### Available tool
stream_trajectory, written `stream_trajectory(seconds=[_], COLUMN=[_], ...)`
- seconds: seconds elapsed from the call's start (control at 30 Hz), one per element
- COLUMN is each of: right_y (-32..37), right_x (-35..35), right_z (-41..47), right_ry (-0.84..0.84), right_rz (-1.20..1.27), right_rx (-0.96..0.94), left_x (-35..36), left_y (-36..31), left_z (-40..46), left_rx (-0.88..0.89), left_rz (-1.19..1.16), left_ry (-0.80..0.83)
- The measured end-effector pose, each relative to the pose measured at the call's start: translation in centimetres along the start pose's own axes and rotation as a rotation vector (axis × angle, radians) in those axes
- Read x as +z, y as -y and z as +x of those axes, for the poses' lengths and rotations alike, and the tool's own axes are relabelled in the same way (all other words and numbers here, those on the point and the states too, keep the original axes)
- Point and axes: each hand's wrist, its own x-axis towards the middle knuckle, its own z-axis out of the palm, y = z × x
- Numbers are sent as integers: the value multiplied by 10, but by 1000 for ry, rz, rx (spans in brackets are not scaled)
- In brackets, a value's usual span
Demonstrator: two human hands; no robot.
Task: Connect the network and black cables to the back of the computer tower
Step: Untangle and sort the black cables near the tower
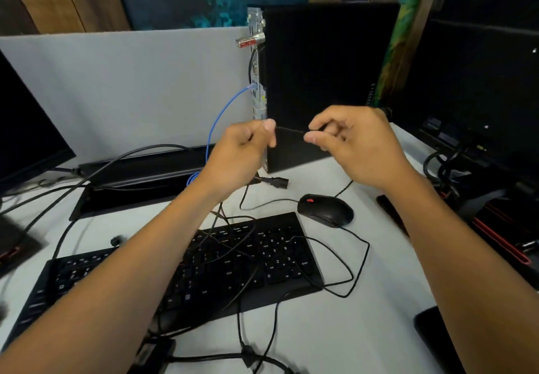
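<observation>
A: Hands first. What are they doing?

B: Both raised in front of the computer tower (329, 82). Left hand (242, 152) and right hand (353, 143) each pinch one thin black cable (291, 131), stretched taut and nearly level between them. Fingers curled on both; thumb and forefinger do the gripping.

A: The tower?

B: Upright on the white table (364, 330), a matte black slab with flat side panel facing the camera. Its bare-metal rear panel (256, 61), perforated, faces left.

A: Network cable?

B: Blue network cable (221, 114), round and smooth, already seated in a port about halfway up the rear panel. It arcs down left and passes behind the left hand. A second black lead runs into the panel just above it.

A: Anything loose?

B: A chunky black moulded plug (277, 182) lies on the table at the tower's foot, below the left hand. Cannot tell which cable it belongs to.

A: Rest of the table?

B: Black keyboard (204, 274), low flat keys, with thin black wires looped across it. Glossy black mouse (325, 209) with a red wheel, just beyond the keyboard's right corner. Grey fabric-look partition (131, 87) behind.
</observation>
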Motion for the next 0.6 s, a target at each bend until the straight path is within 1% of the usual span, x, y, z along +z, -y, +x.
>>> stream_trajectory(seconds=[0.1, 0.17, 0.2, 0.33, 0.4, 0.43, 0.47, 0.5, 0.53, 0.57, 0.6], right_y=[-5, -6, -7, -22, -31, -34, -37, -38, -38, -38, -35], right_x=[-4, 2, 6, 12, 11, 12, 14, 16, 20, 23, 25], right_z=[-2, -2, -2, -2, -5, -6, -7, -7, -6, -5, -4], right_ry=[126, 213, 221, 110, 102, 111, 116, 113, 90, 54, 14], right_rz=[-21, -2, 22, 195, 190, 165, 138, 122, 111, 97, 64], right_rx=[85, 104, 125, 327, 362, 344, 314, 278, 247, 221, 191], left_x=[-12, -10, -8, -14, -22, -25, -28, -29, -30, -30, -29], left_y=[17, 18, 17, 16, 24, 30, 35, 37, 39, 36, 31], left_z=[-2, -4, -5, -1, 0, -1, -1, -4, -6, -8, -8], left_rx=[-89, -154, -168, -237, -276, -288, -290, -281, -269, -259, -253], left_rz=[-155, -348, -439, -775, -878, -873, -818, -692, -512, -334, -214], left_ry=[-14, -27, -44, -194, -246, -239, -194, -112, -19, 71, 137])
